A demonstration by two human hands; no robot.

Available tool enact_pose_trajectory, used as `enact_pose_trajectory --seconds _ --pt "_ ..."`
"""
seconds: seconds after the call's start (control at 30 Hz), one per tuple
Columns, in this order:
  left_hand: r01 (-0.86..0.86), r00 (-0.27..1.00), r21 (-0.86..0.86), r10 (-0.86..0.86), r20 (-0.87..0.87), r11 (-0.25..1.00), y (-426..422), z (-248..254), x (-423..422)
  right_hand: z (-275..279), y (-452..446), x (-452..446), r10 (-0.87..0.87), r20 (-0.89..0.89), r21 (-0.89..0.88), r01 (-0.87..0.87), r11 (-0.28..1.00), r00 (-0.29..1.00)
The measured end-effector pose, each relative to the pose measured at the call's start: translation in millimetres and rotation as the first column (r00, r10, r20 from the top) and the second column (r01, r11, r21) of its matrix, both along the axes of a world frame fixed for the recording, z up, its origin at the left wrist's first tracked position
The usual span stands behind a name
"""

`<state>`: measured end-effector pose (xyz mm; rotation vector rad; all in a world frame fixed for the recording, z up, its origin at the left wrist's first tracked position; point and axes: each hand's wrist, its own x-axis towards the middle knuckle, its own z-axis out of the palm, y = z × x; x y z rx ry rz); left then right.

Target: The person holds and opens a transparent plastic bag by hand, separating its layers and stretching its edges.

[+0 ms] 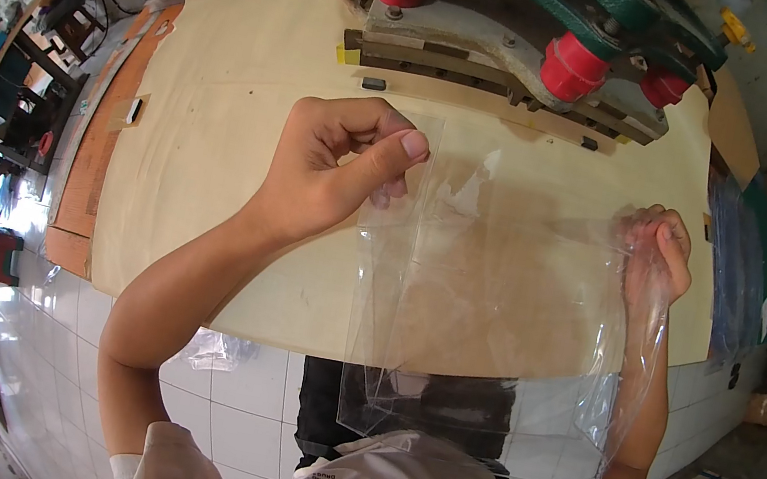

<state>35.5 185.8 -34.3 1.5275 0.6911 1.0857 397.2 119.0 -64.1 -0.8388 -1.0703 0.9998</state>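
Note:
A clear plastic sheet [490,329], folded along its left side, hangs between my two hands above the table's front edge. My left hand [351,158] pinches its upper left corner between thumb and curled fingers. At the upper right, my right hand [657,255] grips the other side, and part of that hand shows through the plastic. The sheet's lower edge droops in front of my shirt. Whether it is one layer or a pouch, I cannot tell.
Beyond my hands stands a green press machine [540,32] with red knobs and a long metal bar. Cream board [194,157] covers the wooden table [81,199]. Stacked clear sheets [739,269] lie at the right. Plastic scraps [218,351] are on the tiled floor.

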Motion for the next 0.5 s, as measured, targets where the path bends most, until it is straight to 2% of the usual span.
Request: enact_pose_trajectory --seconds 0.5 --pt "0.003 1.000 0.001 -0.003 -0.001 1.000 -0.7 0.6 0.2 -0.3 -0.4 1.2 -0.002 -0.011 -0.009 0.002 1.000 1.000"
